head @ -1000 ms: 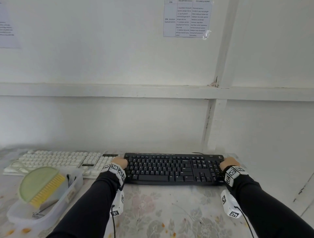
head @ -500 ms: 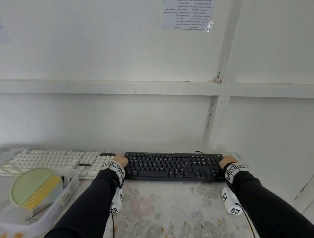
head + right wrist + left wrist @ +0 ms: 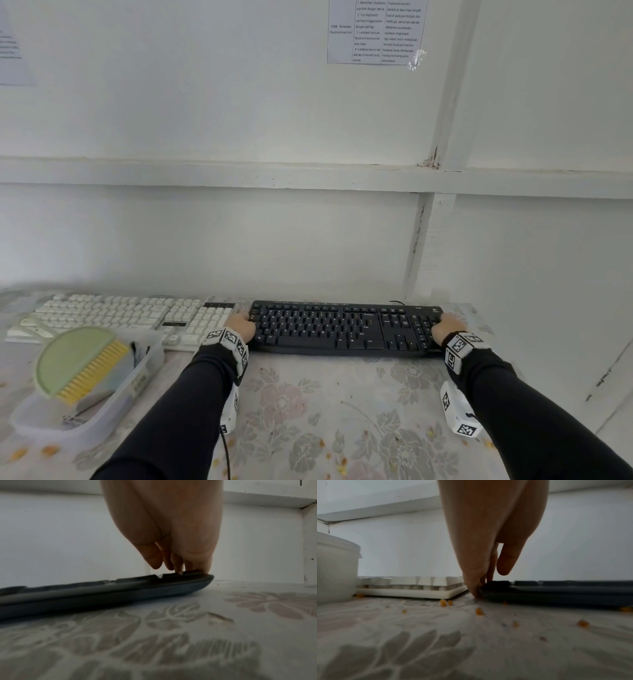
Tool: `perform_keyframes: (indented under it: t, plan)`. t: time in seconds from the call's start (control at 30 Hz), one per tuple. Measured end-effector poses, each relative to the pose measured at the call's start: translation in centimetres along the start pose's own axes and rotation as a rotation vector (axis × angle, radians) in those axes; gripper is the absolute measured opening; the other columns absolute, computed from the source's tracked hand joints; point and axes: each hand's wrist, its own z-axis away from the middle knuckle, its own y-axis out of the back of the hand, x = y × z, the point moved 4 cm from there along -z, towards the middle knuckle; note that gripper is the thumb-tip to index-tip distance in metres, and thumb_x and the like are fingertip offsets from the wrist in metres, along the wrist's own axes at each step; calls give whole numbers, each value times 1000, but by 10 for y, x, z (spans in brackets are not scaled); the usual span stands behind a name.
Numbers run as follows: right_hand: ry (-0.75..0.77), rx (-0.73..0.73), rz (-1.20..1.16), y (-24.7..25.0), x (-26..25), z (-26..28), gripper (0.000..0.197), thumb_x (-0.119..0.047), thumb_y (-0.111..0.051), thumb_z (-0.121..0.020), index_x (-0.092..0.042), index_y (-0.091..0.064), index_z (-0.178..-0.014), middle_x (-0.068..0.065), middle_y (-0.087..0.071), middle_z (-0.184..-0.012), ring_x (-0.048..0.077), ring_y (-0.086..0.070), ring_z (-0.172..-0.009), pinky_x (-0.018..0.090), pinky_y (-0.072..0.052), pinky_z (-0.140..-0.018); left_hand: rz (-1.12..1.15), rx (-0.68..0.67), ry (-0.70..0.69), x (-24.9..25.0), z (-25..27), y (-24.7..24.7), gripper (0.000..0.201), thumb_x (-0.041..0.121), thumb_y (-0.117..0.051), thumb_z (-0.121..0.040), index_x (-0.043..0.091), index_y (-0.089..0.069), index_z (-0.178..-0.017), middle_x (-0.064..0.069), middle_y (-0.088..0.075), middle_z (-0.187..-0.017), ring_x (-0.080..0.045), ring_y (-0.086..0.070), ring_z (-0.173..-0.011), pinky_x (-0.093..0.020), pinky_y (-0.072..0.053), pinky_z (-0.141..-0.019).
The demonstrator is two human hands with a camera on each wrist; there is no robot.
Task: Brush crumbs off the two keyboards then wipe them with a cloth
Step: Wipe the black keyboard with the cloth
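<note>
Black keyboard [image 3: 346,327] sits beside the white keyboard [image 3: 120,317]. The left hand [image 3: 244,325] and right hand [image 3: 448,325] pinch its two ends, probably to move it on the surface [image 3: 325,411].

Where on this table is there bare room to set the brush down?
Best patch: the cloth-covered table in front of the black keyboard, between the two forearms, bare but for crumbs. Crowded: the left, where the tub holding the brush sits against the white keyboard.
</note>
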Motion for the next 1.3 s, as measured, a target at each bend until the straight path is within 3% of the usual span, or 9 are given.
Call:
perform_keyframes:
  t: [0.2, 0.33, 0.53, 0.67, 0.73, 0.9, 1.07, 1.23, 1.3]
  plan:
    - [46, 82, -176, 0, -12, 25, 39, -9, -39, -93, 1, -46, -130, 21, -46, -136, 34, -44, -126, 34, -33, -106, 64, 5, -28, 0, 24, 5, 40, 5, -34, -96, -1, -47, -134, -7, -9, -158, -19, -18, -144, -20, -24, -105]
    - [123, 53, -230, -8, -42, 56, 36, -10, -37, -95, 2, -53, -126, 21, -52, -133, 35, -46, -125, 32, -36, -102, 123, 46, 6, -9, 43, 9, 39, 12, -31, -99, -2, -51, -130, -17, -40, -144, -28, -40, -131, -26, -31, -102]
    - [238, -82, -173, -27, -108, 126, 36, -9, -31, -99, 7, -52, -124, 19, -51, -134, 31, -48, -125, 29, -38, -99, 154, 80, -12, -23, 81, 29, 41, 19, -29, -101, -3, -53, -126, -18, -49, -137, -30, -45, -127, -28, -33, -100]
    - [300, -172, -181, -53, -156, 168, 35, -10, -34, -98, 6, -54, -121, 18, -54, -130, 29, -51, -121, 30, -40, -95, 200, 144, -38, -36, 98, 61, 34, 7, -32, -96, -3, -51, -69, -30, -57, -103, -36, -52, -107, -33, -34, -78]
    - [342, -205, -185, -66, -182, 190, 35, -10, -33, -98, 5, -54, -122, 17, -54, -130, 29, -51, -121, 30, -40, -95, 195, 187, -55, -45, 103, 81, 38, 5, -33, -95, 9, -32, -57, -34, -55, -112, -36, -53, -102, -38, -37, -79]
    - [396, -268, -235, -100, -241, 245, 36, -11, -35, -98, 5, -51, -125, 17, -52, -134, 29, -48, -125, 29, -39, -97, 307, 323, -69, -91, 113, 136, 32, 7, -37, -93, -4, -46, -64, -37, -51, -91, -36, -49, -79, -36, -35, -69]
    - [420, -314, -292, -130, -282, 293, 39, -9, -28, -99, 6, -45, -131, 19, -47, -137, 31, -44, -127, 30, -37, -100, 520, 541, -95, -150, 123, 187, 25, 15, -45, -92, 8, -68, -93, -5, -63, -86, -23, -59, -83, -31, -47, -79]
    - [410, -375, -303, -159, -308, 325, 42, -15, -32, -99, 0, -38, -138, 15, -39, -145, 28, -39, -133, 27, -33, -103, 419, 735, -13, -203, 129, 218, 24, 12, -41, -92, 9, -53, -72, -9, -51, -73, -20, -46, -76, -28, -33, -65]
    - [384, -421, -322, -172, -315, 334, 46, -16, -30, -100, -2, -28, -143, 14, -33, -149, 27, -36, -135, 26, -32, -104, 401, 693, 85, -221, 124, 218, 24, 12, -38, -95, 7, -58, -84, -15, -57, -85, -27, -53, -86, -35, -40, -75]
